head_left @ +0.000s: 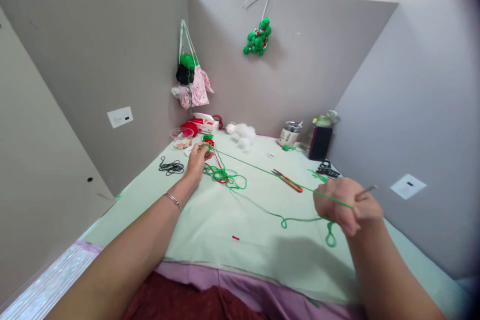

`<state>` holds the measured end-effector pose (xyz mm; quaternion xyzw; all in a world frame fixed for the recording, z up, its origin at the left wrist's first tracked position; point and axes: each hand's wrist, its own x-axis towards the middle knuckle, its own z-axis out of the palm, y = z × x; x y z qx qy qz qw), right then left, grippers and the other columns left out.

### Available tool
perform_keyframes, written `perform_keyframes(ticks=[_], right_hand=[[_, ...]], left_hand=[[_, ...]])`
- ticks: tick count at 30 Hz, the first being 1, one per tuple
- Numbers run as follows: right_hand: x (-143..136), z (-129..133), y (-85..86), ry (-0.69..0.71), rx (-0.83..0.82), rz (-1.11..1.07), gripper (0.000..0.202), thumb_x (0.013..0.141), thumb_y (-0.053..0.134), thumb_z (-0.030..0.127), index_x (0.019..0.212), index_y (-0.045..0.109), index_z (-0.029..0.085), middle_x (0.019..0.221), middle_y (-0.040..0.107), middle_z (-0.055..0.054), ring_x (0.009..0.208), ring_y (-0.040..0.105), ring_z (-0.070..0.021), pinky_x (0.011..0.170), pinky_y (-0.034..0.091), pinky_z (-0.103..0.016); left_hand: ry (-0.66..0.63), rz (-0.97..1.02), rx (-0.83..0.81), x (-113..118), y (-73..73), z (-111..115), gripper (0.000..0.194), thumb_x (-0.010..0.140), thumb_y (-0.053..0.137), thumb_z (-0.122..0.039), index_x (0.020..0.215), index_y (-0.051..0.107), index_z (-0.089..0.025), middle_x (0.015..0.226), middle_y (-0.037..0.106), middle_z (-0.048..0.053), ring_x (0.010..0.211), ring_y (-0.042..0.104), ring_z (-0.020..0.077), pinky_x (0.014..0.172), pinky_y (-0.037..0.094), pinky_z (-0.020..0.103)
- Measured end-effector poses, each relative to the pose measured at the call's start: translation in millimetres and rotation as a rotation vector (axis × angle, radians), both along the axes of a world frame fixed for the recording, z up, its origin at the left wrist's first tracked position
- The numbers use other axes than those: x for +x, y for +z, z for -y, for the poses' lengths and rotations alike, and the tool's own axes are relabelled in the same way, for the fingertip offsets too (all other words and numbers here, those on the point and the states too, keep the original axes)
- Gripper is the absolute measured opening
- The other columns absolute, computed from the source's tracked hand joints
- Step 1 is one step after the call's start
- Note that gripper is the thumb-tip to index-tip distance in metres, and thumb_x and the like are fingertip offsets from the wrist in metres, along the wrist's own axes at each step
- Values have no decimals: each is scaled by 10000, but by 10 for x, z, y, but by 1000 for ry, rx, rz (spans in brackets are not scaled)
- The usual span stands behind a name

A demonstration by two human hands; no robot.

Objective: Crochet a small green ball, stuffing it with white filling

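My left hand [198,156] is closed, its fingertips pinching a small green yarn piece [206,147]. A red bit of yarn work [210,143] shows just beyond the fingers. From there a green yarn strand [258,167] runs taut to my right hand [347,202], which is raised at the right and slightly blurred. Its fingers are wrapped round a thin grey stick-like tool [366,192], probably a crochet hook; the tip is too blurred to tell. Below the left hand lies a loose tangle of green yarn [227,177], and a slack strand [284,221] trails toward the right hand.
Scissors with orange handles [288,181] lie mid-table under the taut strand. Black cord [171,166] is at the left. Along the back stand a clear tub [182,138], a tissue box [205,124], white stuffing [243,135], a pen tin [290,134] and a dark phone-like slab [320,143].
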<state>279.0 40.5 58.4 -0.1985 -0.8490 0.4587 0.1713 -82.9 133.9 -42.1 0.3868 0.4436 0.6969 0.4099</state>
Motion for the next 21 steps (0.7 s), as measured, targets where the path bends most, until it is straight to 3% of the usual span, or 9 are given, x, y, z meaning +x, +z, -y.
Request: perform_keyframes(ticks=[2, 3, 5, 7, 10, 12, 14, 18, 21], right_hand=[[-61, -40, 31, -90, -6, 10, 576, 947, 533, 691, 800, 778, 191, 537, 597, -27, 444, 453, -113, 468, 356, -268], [-137, -73, 29, -250, -15, 71, 465, 944, 605, 615, 893, 793, 193, 695, 690, -57, 546, 517, -131, 527, 402, -270], [-342, -153, -36, -632, -7, -49, 385, 837, 752, 569, 834, 780, 185, 885, 738, -87, 716, 591, -175, 630, 455, -286], [-566, -226, -181, -714, -32, -130, 429, 847, 712, 588, 932, 768, 172, 912, 726, -93, 701, 572, -176, 633, 454, -300], [-853, -267, -456, -700, -134, -221, 554, 941, 541, 627, 1206, 695, 165, 892, 718, -83, 548, 443, -121, 535, 407, -283], [-992, -247, -596, -642, -228, -257, 573, 957, 495, 640, 1208, 681, 160, 873, 719, -90, 540, 458, -119, 505, 407, -271], [-1078, -207, -657, -554, -317, -257, 572, 952, 508, 647, 1126, 701, 137, 702, 660, -46, 495, 443, -117, 470, 392, -263], [-1068, -114, -571, -415, -384, -274, 441, 950, 608, 566, 1012, 708, 141, 476, 351, 106, 438, 211, -75, 438, 204, -222], [-965, -49, -440, -348, -376, -277, 373, 956, 652, 513, 990, 709, 146, 475, 323, 116, 463, 184, -69, 475, 164, -234]], left_hand=[[-47, -55, 0, 54, 33, 61, 328, 995, 662, -354, 1259, 652, -160, 1230, 689, 101, 1019, 700, 230, 860, 618, 427], [-82, -84, 5, 98, 49, 101, 318, 994, 664, -353, 1246, 657, -158, 1224, 691, 99, 1019, 699, 229, 861, 617, 427], [-167, -133, 19, 222, 72, 201, 296, 993, 665, -349, 1217, 666, -155, 1197, 698, 93, 1001, 699, 222, 853, 615, 418], [-255, -169, 38, 380, 81, 326, 263, 993, 666, -341, 1179, 674, -155, 1146, 706, 81, 948, 698, 203, 824, 613, 395], [-351, -196, 78, 608, 91, 529, 196, 969, 693, -294, 1100, 675, -149, 1041, 702, 50, 868, 681, 180, 787, 598, 367], [-372, -199, 116, 701, 108, 632, 150, 927, 726, -229, 1040, 663, -154, 982, 685, 24, 859, 663, 173, 810, 576, 359], [-357, -197, 141, 723, 133, 682, 141, 891, 739, -178, 997, 648, -178, 950, 670, 2, 880, 646, 163, 842, 547, 326], [-314, -206, 117, 625, 167, 636, 134, 916, 716, -221, 1025, 652, -179, 924, 664, 3, 825, 630, 162, 776, 538, 316], [-315, -222, 80, 558, 169, 577, 172, 957, 692, -290, 1065, 672, -159, 977, 686, 32, 797, 640, 163, 722, 554, 323]])
